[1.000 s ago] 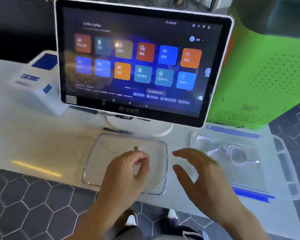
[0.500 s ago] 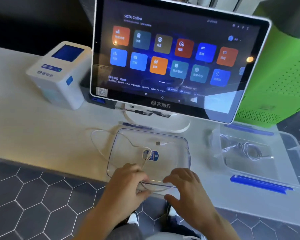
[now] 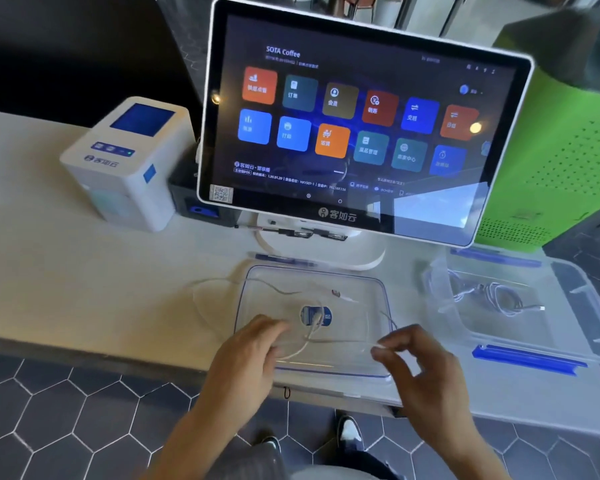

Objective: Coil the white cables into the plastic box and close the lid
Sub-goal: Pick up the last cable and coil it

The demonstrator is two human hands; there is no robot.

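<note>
A shallow clear plastic container [image 3: 383,289] with a blue round label lies on the white counter in front of me. A thin white cable [image 3: 281,292] loops from the counter at its left across its inside, and one plug end lies near the middle. My left hand [image 3: 253,348] is at the container's near left corner, fingers curled on a loop of this cable. My right hand [image 3: 416,358] hovers over the near right corner, with thumb and forefinger pinching the cable. A second clear container [image 3: 568,282] with blue latches stands to the right and holds coiled white cables [image 3: 492,296].
A touchscreen terminal [image 3: 361,126] on a white stand rises just behind the centre container. A white receipt printer [image 3: 129,161] stands at the back left, a green perforated case [image 3: 561,157] at the back right. The counter's near edge runs under my wrists.
My right hand has lifted and moved to the right, drawing the cable out between finger and thumb. My left hand stays at the near left corner on the loop.
</note>
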